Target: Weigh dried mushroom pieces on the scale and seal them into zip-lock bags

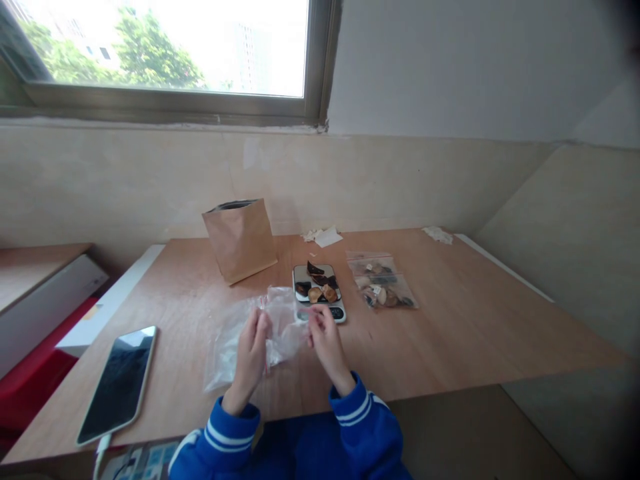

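— What do we see first, going by size?

— The wooden table (450, 347) fills the middle and lower frame. Above it, in the upper left, a window (165, 47) shows green trees and pale buildings.

— And on the table?

— We find a brown paper bag (241, 240) standing open just left of centre, towards the far edge. We can make out no print on its face. At the lower left lies a phone (120, 383) with a dark screen and a white cable (101, 448) at its near end.

— Where is the clear plastic bag (227, 347)?

— Just below centre, crumpled and partly lifted off the wood, with a thin red strip along its upper edge. We see both hands closed on it: the left hand (251, 353) pinches the top edge in its fingertips, and the right hand (326, 340) grips the bag's right end, close to the scale. Both sleeves (360, 417) are blue with white stripes.

— What lies to the right of that?

— A filled bag (383, 280) lies flat right of centre, sealed with a red strip and packed with brown and pale bits. Between it and the paper bag sits a small scale (336, 312) carrying dried pieces (320, 290), dark and tan. Its display is too small for us to read.

— Anything smaller?

— White paper scraps (323, 235) lie at the far edge, just above the scale.
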Motion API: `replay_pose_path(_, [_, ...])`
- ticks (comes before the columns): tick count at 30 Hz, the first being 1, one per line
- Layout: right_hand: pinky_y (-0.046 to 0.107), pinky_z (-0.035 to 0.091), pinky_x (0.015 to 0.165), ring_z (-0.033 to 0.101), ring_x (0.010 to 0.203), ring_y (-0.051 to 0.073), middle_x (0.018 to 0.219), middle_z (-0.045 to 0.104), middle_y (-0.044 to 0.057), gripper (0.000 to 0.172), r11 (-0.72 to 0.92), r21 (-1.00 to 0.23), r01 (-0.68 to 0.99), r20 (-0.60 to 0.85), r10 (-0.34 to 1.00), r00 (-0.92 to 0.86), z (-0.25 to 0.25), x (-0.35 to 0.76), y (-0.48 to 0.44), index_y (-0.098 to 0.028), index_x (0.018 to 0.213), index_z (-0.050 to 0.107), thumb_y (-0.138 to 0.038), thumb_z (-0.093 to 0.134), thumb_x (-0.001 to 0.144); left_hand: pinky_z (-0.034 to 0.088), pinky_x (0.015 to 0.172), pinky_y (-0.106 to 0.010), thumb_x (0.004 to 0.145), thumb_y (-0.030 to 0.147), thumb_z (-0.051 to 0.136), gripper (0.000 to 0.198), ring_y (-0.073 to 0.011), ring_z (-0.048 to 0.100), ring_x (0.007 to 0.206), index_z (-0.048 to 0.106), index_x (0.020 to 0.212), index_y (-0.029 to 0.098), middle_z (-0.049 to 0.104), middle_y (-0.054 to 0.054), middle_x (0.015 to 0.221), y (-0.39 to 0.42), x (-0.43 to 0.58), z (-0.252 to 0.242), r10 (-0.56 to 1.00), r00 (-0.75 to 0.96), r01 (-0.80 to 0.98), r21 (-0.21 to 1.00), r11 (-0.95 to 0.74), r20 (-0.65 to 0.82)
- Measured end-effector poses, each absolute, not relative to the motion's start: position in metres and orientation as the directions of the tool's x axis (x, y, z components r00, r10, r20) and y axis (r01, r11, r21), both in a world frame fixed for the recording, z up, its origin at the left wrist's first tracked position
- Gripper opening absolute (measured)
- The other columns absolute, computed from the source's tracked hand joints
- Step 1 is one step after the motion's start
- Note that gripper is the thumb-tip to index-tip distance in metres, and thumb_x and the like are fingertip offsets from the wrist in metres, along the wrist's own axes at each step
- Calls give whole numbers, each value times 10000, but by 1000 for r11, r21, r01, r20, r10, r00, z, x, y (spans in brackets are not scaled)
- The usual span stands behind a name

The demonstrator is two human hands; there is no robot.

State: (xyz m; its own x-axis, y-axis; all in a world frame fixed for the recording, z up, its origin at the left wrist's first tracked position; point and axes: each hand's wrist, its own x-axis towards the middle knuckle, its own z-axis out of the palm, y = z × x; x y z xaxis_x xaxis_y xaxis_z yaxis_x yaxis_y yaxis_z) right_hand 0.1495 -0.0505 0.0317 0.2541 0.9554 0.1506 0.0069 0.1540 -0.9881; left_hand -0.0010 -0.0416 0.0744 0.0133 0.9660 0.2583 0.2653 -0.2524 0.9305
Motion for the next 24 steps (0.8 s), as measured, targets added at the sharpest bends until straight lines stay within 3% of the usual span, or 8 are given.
replay_pose_path(3, [228, 441, 476, 536, 519, 130, 624, 554, -50, 267, 187, -979, 82, 199, 962, 188, 37, 174, -46, -217, 1006, 510, -433, 563, 857, 369, 561, -238, 889, 451, 425, 337, -124, 417, 580, 397, 646, 219, 403, 34, 607, -36, -7, 80, 952, -161, 178, 956, -232, 261])
replay_pose_path(6, [344, 521, 768, 618, 901, 201, 994, 641, 73, 332, 277, -889, 365, 354, 921, 164, 42, 192, -39, -216, 1083, 550, -479, 531, 880, 328, 529, -230, 874, 428, 447, 333, -115, 378, 561, 391, 627, 211, 382, 42, 587, -24, -6, 82, 940, -241, 144, 967, -211, 241])
replay_pose_path(9, [491, 399, 991, 504, 1164, 282, 1189, 565, 156, 439, 177, -735, 655, 524, 761, 382, 39, 197, -17, -177, 1148, 527, -525, 497, 882, 281, 510, -226, 834, 403, 476, 328, -105, 323, 548, 369, 596, 205, 332, 52, 565, -7, 3, 81, 910, -329, 163, 964, -208, 252])
replay_pose_path(12, [543, 347, 1007, 409, 1260, 362, 1318, 466, 247, 601, 5, -592, 806, 559, 723, 406, 29, 192, 10, -102, 1235, 472, -534, 567, 828, 256, 498, -226, 781, 356, 469, 299, -101, 304, 537, 335, 560, 207, 303, 56, 539, 14, 14, 77, 927, -319, 143, 977, -161, 199])
replay_pose_path(14, [538, 353, 985, 389, 1271, 394, 1375, 410, 279, 662, -73, -504, 861, 524, 767, 372, 22, 189, 23, -76, 1278, 447, -503, 615, 800, 240, 483, -229, 761, 356, 449, 289, -101, 301, 523, 322, 546, 212, 296, 55, 520, 27, 21, 73, 949, -284, 111, 988, -105, 133])
replay_pose_path(16, [513, 370, 949, 432, 1222, 393, 1343, 454, 264, 643, -117, -450, 886, 476, 808, 348, 18, 188, 29, -86, 1281, 462, -460, 638, 790, 229, 475, -232, 754, 374, 440, 288, -101, 294, 513, 320, 546, 215, 291, 55, 510, 36, 24, 67, 956, -276, 87, 993, -77, 98])
replay_pose_path(19, [438, 389, 887, 517, 1085, 334, 1194, 578, 181, 509, -112, -442, 890, 428, 846, 319, 15, 196, 31, -135, 1220, 533, -396, 639, 796, 232, 478, -233, 748, 386, 446, 283, -103, 298, 514, 343, 550, 212, 301, 54, 506, 43, 27, 58, 959, -272, 89, 994, -64, 86])
replay_pose_path(24, [344, 348, 841, 510, 949, 258, 1024, 647, 89, 254, -15, -439, 898, 504, 823, 260, 11, 216, 33, -185, 1028, 648, -331, 616, 823, 237, 475, -223, 765, 363, 452, 287, -102, 312, 513, 358, 546, 205, 325, 52, 501, 44, 33, 46, 955, -284, 94, 993, -66, 91])
